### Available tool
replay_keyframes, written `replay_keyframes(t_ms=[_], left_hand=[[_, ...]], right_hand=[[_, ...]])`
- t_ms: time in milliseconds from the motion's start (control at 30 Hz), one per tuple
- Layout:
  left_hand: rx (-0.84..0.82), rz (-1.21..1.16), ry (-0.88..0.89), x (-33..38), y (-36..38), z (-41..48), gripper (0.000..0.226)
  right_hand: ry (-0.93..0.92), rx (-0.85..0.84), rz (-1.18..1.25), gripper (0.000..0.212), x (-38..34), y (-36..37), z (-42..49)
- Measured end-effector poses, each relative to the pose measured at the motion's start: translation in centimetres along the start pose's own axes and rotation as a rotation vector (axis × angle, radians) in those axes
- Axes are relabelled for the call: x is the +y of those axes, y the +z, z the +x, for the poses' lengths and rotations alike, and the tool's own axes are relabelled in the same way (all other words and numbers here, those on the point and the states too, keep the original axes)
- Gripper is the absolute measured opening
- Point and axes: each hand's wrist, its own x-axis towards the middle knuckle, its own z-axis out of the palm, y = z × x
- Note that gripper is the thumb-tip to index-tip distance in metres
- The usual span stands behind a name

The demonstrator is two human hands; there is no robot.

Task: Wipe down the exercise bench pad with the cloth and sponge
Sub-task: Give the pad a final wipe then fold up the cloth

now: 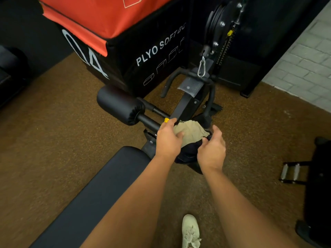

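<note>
Our left hand [168,140] grips the limp beige cloth [192,133], while our right hand [212,149] pinches crumpled dark fabric [188,152]. The cloth looks light and floppy, so we would bunch it up for wiping.

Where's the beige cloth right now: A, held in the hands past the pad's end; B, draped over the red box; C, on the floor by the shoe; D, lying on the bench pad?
A: the left hand grips the beige cloth beyond the bench pad; the right hand grips dark fabric.
</note>
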Motion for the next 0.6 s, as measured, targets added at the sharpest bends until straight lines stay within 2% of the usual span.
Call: replay_keyframes(t_ms=[67, 133, 167, 233, 333, 400, 500, 600], left_hand=[[0.078, 0.124, 0.086, 0.0, 0.1, -0.3, 0.048], [0.151, 0.3, 0.305, -0.3, 0.2, -0.7, 0.036], [0.149, 0.389, 0.413, -0.6, 0.2, -0.8, 0.028], [0.039, 0.523, 0.543, -0.8, 0.2, -1.1, 0.024], [-0.149, 0.583, 0.471, -0.4, -0.3, -1.6, 0.035], [-0.19, 0.609, 0.436, 0.0, -0.5, -1.7, 0.039], [-0.231, 0.659, 0.388, 1.0, -0.5, -1.7, 0.038], [-0.286, 0.717, 0.314, 2.5, -0.7, -1.3, 0.036]], right_hand=[[-0.061, 0.012, -0.057, 0.049, 0.2, -0.1, 0.1], [-0.184, 0.034, -0.15, 0.04, 0.7, -0.2, -0.1], [-0.235, 0.041, -0.2, 0.033, 1.1, -0.2, -0.2], [-0.301, 0.044, -0.281, 0.021, 2.0, -0.4, -0.4], [-0.361, -0.052, -0.381, 0.04, 3.1, -1.0, -0.8], [-0.4, -0.096, -0.45, 0.047, 3.4, -1.4, -0.9], [-0.409, -0.149, -0.526, 0.048, 3.1, -1.8, -0.9], [-0.354, -0.234, -0.594, 0.039, 1.4, -2.5, -0.2]])
